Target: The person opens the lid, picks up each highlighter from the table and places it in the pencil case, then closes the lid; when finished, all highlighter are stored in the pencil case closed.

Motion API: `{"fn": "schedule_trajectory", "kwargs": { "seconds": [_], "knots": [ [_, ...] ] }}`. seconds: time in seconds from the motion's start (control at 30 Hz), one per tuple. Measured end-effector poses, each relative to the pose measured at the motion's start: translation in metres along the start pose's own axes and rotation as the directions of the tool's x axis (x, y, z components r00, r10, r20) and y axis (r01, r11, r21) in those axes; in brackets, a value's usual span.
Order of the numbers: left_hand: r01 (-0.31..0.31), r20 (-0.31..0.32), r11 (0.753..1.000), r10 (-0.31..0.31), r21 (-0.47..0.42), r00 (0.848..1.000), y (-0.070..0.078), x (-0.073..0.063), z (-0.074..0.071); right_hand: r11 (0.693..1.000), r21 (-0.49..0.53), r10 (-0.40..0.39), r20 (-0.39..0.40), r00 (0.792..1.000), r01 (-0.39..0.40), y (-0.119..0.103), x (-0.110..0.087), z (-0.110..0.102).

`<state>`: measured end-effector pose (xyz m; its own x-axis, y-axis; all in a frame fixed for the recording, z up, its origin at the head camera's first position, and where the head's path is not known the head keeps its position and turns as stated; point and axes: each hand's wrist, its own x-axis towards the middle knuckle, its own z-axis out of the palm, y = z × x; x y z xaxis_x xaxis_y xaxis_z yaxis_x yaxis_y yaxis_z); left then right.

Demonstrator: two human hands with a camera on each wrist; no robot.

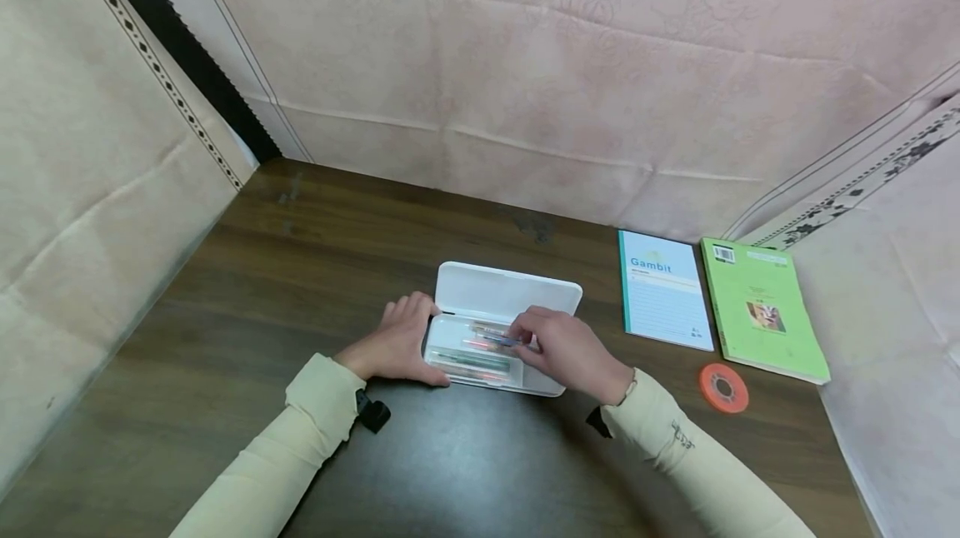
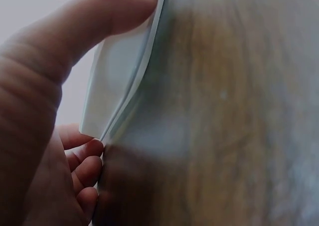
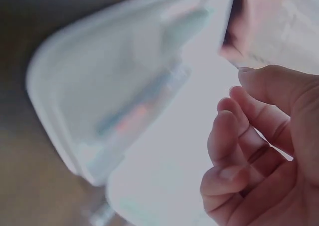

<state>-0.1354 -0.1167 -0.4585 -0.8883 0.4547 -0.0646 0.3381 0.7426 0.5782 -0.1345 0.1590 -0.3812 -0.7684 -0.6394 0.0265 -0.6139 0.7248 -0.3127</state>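
Note:
A white pencil case [image 1: 546, 386] lies with its lid [image 1: 502, 288] raised on the far side. Several pens and pencils [image 1: 468, 361] are inside, beneath a clear-looking inner cover. My left hand [image 1: 401, 346] grips the case's left end, thumb by the near corner and fingers by the hinge; in the left wrist view the thumb [image 2: 114, 11] lies along its edge. Over the right part of the case, my right hand [image 1: 562, 346] pinches a blue pen [image 1: 504, 340] between thumb and fingers. The right wrist view is blurred and shows thumb and fingertips [image 3: 249, 76] brought together.
To the right lie a light blue "Gambit" notebook [image 1: 666, 292] and a green book [image 1: 765, 309]. An orange roll of tape [image 1: 723, 388] sits in front of them. Pale cloth [image 1: 525, 88] hangs along the back and sides of the dark wooden table [image 1: 315, 271].

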Motion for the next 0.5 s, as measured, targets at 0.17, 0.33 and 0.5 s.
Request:
{"fn": "schedule_trajectory", "kwargs": {
  "seconds": [0.17, 0.33, 0.5],
  "knots": [
    [-0.005, -0.002, 1.0, 0.005, 0.006, 1.0, 0.0, 0.0, -0.001, 0.996, 0.066, 0.061, -0.106, 0.992, -0.054, 0.011, 0.006, -0.033],
    [-0.028, -0.015, 1.0, 0.028, 0.005, 1.0, -0.001, 0.0, -0.001, 0.983, 0.139, 0.146, -0.216, 0.965, -0.118, 0.036, 0.013, -0.054],
    [-0.029, -0.01, 1.0, 0.029, 0.008, 1.0, 0.0, 0.0, 0.0, 0.965, 0.171, 0.23, -0.184, 0.956, -0.199, 0.064, 0.022, -0.052]
  ]
}}
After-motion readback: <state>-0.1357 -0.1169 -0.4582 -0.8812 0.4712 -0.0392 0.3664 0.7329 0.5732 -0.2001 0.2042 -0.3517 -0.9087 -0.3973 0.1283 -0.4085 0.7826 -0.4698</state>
